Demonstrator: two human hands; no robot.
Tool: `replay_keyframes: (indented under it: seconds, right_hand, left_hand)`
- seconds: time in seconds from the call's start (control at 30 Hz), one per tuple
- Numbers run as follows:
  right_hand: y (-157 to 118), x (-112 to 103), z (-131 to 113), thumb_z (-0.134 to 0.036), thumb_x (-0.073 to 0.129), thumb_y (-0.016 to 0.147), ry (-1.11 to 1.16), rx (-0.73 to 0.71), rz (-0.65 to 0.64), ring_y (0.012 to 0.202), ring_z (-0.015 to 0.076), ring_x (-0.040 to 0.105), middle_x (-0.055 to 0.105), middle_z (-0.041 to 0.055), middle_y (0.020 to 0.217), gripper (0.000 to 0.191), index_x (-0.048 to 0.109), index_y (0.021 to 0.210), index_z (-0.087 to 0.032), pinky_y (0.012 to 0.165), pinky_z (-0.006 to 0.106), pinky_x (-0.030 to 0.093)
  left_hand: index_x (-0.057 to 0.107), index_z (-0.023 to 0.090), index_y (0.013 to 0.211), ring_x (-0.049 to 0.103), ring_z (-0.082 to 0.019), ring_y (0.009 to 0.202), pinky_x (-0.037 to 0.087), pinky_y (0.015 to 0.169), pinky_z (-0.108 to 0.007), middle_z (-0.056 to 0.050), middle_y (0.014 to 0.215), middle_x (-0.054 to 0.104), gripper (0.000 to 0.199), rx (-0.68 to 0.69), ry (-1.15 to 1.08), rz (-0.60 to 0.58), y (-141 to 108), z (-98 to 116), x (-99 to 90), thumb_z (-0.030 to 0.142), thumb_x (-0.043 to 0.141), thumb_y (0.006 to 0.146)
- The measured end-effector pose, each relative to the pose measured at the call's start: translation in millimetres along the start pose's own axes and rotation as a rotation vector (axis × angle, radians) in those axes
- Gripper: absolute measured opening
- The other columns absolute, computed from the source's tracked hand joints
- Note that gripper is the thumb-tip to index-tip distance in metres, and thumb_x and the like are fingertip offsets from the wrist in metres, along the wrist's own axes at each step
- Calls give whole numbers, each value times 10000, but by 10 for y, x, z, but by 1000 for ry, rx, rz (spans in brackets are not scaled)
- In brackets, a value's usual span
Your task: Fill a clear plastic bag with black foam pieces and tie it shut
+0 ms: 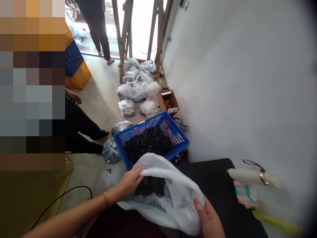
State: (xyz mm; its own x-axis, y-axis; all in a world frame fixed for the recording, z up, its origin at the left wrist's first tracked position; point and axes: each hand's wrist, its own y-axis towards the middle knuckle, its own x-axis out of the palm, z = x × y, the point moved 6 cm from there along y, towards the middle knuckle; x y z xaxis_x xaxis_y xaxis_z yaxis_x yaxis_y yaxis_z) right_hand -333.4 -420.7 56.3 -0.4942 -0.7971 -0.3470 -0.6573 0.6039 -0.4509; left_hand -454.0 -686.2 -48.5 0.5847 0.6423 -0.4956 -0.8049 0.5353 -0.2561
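A translucent white plastic bag (173, 185) is spread wide at its mouth between my two hands. My left hand (131, 181), with a gold bangle at the wrist, pinches the bag's rim on the left. On the right, my right hand (209, 216) is closed on the side of the bag, its thumb on the near face. Several dark items (150, 186) show through the bag's opening; I cannot tell what they are. Just beyond the bag stands a blue plastic crate (184, 145) holding a heap of small black pieces (148, 142).
Filled plastic bags (137, 89) and an open cardboard box (174, 104) lie beyond the crate by the wall. A wooden stand (125, 36) rises behind. Two people stand at left and back. A black tabletop (210, 178) bears a white roll (247, 176). A cable (74, 187) curves at left.
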Motion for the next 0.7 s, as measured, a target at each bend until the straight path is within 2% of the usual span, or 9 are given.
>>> replay_keyframes:
  seconds: [0.1, 0.17, 0.23, 0.3, 0.37, 0.47, 0.53, 0.7]
  right_hand:
    - [95, 455, -16, -552, 737, 715, 64, 61, -60, 1065, 268, 669, 726, 49, 1159, 602, 635, 1217, -235, 818, 297, 564]
    - [205, 655, 8, -532, 748, 711, 112, 56, -79, 1094, 264, 655, 721, 58, 1167, 594, 630, 1208, -228, 870, 311, 549]
    - [354, 787, 55, -529, 738, 729, 148, 49, -97, 1083, 266, 658, 724, 67, 1148, 572, 625, 1195, -217, 891, 331, 543]
    - [516, 874, 95, -526, 724, 751, 148, 29, -127, 1077, 267, 657, 713, 73, 1164, 564, 611, 1206, -212, 886, 338, 544]
    - [678, 935, 119, -498, 722, 768, 135, -2, -166, 1094, 261, 646, 694, 76, 1198, 574, 584, 1247, -214, 887, 334, 540]
    - [934, 1024, 159, -448, 732, 769, 137, -48, -225, 1096, 250, 639, 678, 84, 1212, 621, 534, 1310, -215, 904, 340, 527]
    - [1142, 1100, 220, -437, 715, 779, 139, -82, -255, 1085, 242, 641, 669, 92, 1217, 622, 515, 1322, -210, 917, 347, 518]
    - [1786, 1387, 535, -423, 612, 809, -58, -165, -360, 1021, 248, 655, 686, 117, 1161, 517, 545, 1257, -173, 897, 360, 520]
  left_hand:
    - [639, 192, 1149, 622, -255, 1063, 461, 947, -331, -82, 1131, 683, 335, -100, -182, 149, -99, -262, -304, 342, 419, 947]
    - [658, 188, 1156, 624, -268, 1049, 458, 941, -336, -74, 1118, 702, 355, -164, -280, 205, -116, -397, -456, 384, 485, 916]
    - [685, 192, 1148, 631, -271, 1000, 466, 898, -321, -59, 1073, 720, 380, -224, -349, 202, -96, -507, -547, 416, 578, 860]
    - [725, 187, 1080, 629, -244, 894, 473, 790, -276, -41, 965, 728, 393, -295, -475, 187, -55, -614, -579, 451, 660, 796]
    - [742, 164, 977, 572, -175, 699, 425, 610, -223, -14, 773, 681, 417, -401, -672, 210, -16, -727, -554, 507, 707, 744]
    - [693, 139, 881, 336, -84, 475, 224, 431, -199, 59, 534, 447, 512, -558, -873, 297, 36, -832, -433, 624, 690, 714]
    - [648, 144, 878, 249, -69, 451, 152, 416, -204, 85, 517, 352, 561, -605, -914, 338, 96, -825, -323, 678, 664, 706]
    - [568, 162, 888, 238, -64, 452, 136, 418, -212, 90, 550, 361, 626, -709, -1000, 451, 310, -785, -23, 725, 683, 639]
